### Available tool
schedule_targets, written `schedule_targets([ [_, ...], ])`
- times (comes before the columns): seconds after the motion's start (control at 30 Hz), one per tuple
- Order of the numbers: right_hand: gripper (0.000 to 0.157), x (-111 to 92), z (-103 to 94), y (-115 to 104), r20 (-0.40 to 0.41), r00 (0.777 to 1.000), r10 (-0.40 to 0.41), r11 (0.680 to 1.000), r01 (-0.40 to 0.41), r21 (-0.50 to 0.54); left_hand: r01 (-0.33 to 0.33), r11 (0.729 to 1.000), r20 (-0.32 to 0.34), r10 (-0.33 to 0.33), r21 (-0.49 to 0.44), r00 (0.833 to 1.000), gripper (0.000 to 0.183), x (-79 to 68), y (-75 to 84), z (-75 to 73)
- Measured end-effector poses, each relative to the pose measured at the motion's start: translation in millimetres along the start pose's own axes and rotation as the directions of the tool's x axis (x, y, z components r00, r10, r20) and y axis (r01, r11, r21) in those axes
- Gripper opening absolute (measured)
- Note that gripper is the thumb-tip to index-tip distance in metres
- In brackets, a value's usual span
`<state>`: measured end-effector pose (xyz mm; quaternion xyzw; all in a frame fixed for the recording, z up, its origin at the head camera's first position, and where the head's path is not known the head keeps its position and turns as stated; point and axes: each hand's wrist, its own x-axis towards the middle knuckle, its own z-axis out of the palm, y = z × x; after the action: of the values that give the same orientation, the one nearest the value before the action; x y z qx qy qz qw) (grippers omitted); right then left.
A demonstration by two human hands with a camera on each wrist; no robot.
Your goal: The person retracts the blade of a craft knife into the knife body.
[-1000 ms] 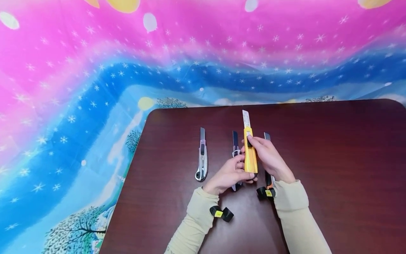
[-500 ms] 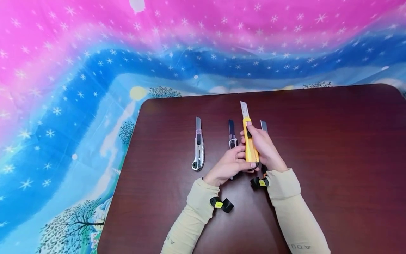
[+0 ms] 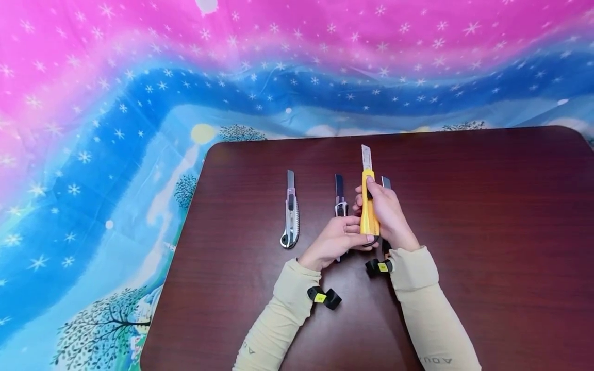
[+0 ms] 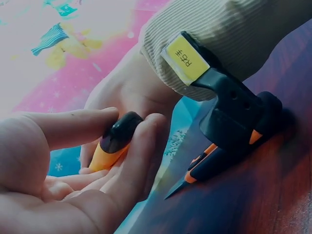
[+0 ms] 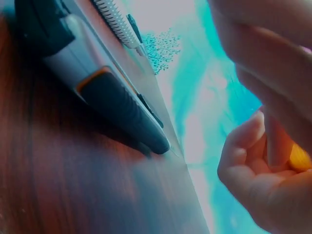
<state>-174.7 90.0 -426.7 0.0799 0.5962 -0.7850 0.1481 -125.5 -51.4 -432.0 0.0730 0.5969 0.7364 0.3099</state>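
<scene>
A yellow utility knife [image 3: 369,219] is held up in both hands over the table, its silver blade [image 3: 366,157] extended and pointing away from me. My left hand [image 3: 331,238] pinches its bottom end; the left wrist view shows the black end cap [image 4: 121,130] between thumb and fingers. My right hand [image 3: 391,214] grips the upper body from the right, thumb on the black slider. Behind the hands lie two more utility knives, a silver-and-black one [image 3: 341,208] and one whose blade [image 3: 386,182] shows past my right hand. Both are partly hidden.
Another silver utility knife [image 3: 291,214], blade out, lies to the left on the dark red-brown table [image 3: 487,216]. In the left wrist view a black-and-orange knife [image 4: 222,158] lies below the right wrist. A patterned cloth [image 3: 278,77] hangs behind the table's far edge.
The head view has shifted, so the table sits higher in it. Since half a second ago the yellow knife's blade end has swung right and the knife stands straighter. Both hands keep their hold.
</scene>
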Motion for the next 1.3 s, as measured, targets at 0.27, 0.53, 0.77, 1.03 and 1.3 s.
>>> schedule_targets([
  [0.27,0.034,-0.2,-4.3,-2.5,0.071,0.997,-0.003,0.995,-0.005,0.102,0.003,0.999,0.042,-0.001,-0.039,0.999,0.034,1.9,-3.3,-0.5],
  [0.53,0.036,-0.2,-3.5,-2.9,0.103,0.995,0.005,0.984,-0.023,0.175,0.015,0.999,0.054,-0.014,-0.030,0.998,0.034,-0.1,-1.8,-3.2],
  [0.77,0.034,-0.6,-3.6,-2.3,0.070,0.997,-0.023,0.991,0.013,0.133,0.016,1.000,0.052,-0.015,-0.019,0.999,0.033,0.5,-2.2,-3.6],
  [1.03,0.033,0.2,-1.8,0.6,0.055,0.997,-0.059,0.984,0.049,0.170,0.026,0.999,0.054,-0.024,-0.027,0.998,0.035,-0.4,-1.4,-5.6],
  [1.3,0.029,0.4,1.6,2.2,0.061,0.995,-0.075,0.978,0.062,0.198,0.034,0.998,0.061,-0.032,-0.044,0.998,0.035,-2.0,-0.8,-8.4],
])
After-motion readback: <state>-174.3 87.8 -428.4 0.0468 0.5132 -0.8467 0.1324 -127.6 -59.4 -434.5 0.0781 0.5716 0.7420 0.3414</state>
